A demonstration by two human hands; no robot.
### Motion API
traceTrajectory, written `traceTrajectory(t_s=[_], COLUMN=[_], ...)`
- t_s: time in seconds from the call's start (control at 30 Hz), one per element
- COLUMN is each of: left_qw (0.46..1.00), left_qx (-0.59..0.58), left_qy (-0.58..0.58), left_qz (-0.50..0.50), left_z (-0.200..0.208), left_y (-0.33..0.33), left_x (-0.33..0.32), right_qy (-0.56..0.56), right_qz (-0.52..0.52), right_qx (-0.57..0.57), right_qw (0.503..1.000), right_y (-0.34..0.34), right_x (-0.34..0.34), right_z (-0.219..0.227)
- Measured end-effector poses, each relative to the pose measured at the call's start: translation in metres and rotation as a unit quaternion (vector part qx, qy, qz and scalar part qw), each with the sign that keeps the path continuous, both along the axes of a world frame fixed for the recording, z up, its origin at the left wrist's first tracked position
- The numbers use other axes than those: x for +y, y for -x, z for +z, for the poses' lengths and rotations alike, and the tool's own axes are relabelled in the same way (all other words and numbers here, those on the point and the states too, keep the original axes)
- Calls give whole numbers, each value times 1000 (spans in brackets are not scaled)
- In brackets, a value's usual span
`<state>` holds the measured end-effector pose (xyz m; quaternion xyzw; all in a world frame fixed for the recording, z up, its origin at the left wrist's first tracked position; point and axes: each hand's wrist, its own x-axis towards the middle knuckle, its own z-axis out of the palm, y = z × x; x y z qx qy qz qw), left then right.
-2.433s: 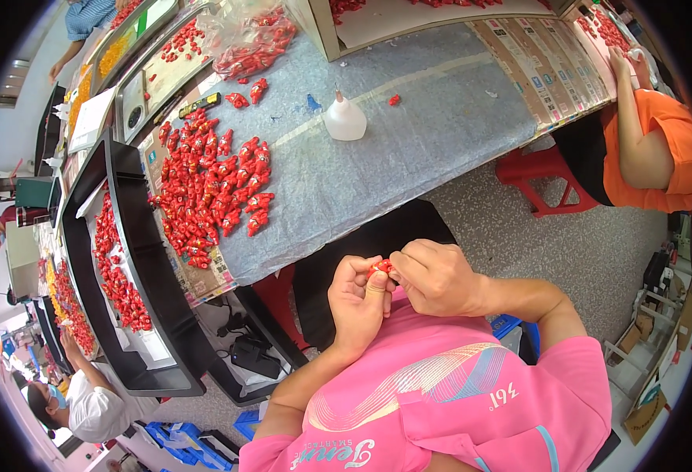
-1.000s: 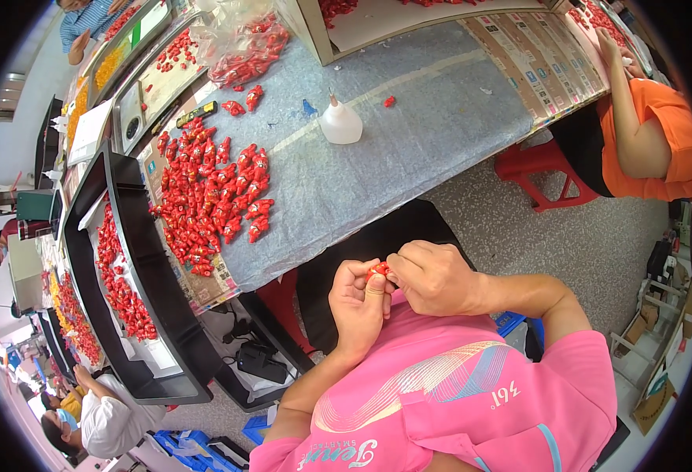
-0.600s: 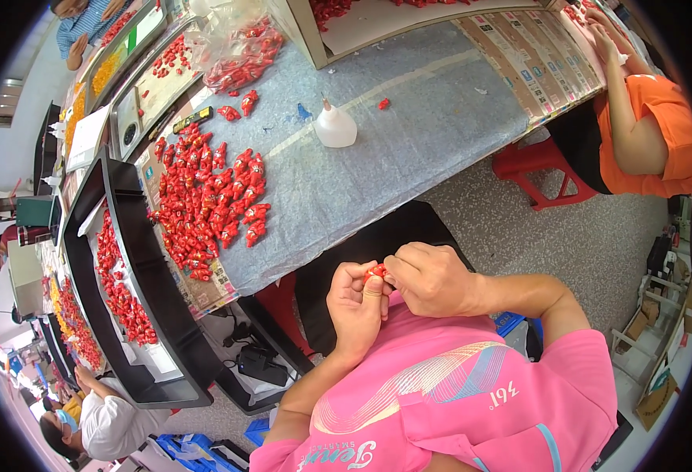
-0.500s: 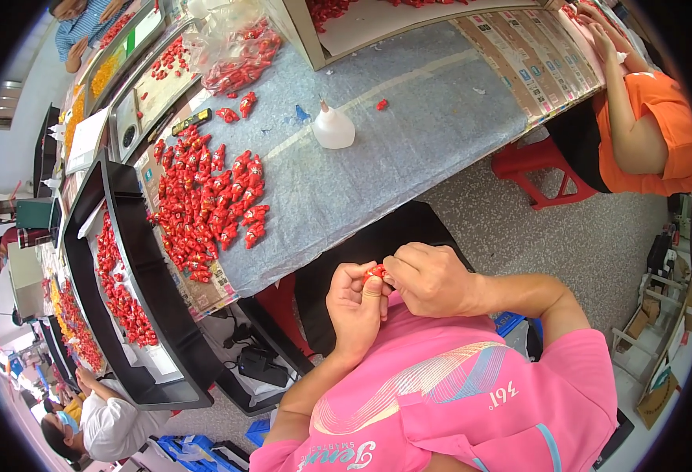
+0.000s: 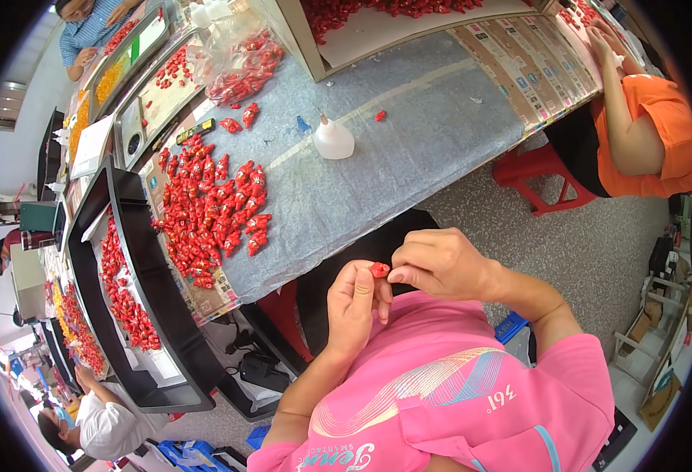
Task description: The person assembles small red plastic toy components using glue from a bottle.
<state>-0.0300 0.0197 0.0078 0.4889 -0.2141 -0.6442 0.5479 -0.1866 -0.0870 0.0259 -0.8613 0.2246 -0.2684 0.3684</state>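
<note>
My left hand (image 5: 352,308) pinches a small red plastic figure (image 5: 379,270) between thumb and fingers, just above my lap and off the table's front edge. At the figure's right end is my right hand (image 5: 439,266), its fingers curled and the thumb pressed to the forefinger. Whatever lies between those right fingertips is too small to make out. A pile of similar red figures (image 5: 212,208) covers the left part of the blue-grey tabletop (image 5: 377,149). Right of the pile stands a white squeeze bottle (image 5: 334,140) with a thin nozzle.
A black tray (image 5: 157,303) of red pieces stands left of the table. Behind the pile lies a clear bag (image 5: 247,67) of red parts. One loose red piece (image 5: 380,116) rests beyond the bottle. At right, a person in orange (image 5: 637,130) sits near a red stool (image 5: 535,177).
My right hand has drawn slightly up and right, so more of the red figure shows in my left fingers. The table scene has shifted a little with the head view.
</note>
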Motion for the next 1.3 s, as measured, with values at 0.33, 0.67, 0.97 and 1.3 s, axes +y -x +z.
traceTrajectory(t_s=[0.33,0.67,0.97,1.3], left_qw=[977,956,941,986], left_qx=[178,270,315,163], left_qy=[-106,-81,-83,-19], left_qz=[-38,-85,-96,-16], left_z=[9,17,19,11], left_y=[-2,-6,-10,-11], left_x=[-6,-3,-2,-4], right_qy=[-106,-204,-206,-197], right_qz=[-39,-52,-52,-56], right_qx=[-92,-63,-103,-123], right_qw=[989,976,972,971], right_y=[-5,1,-1,-1], right_x=[1,1,5,7], right_z=[10,5,3,-1])
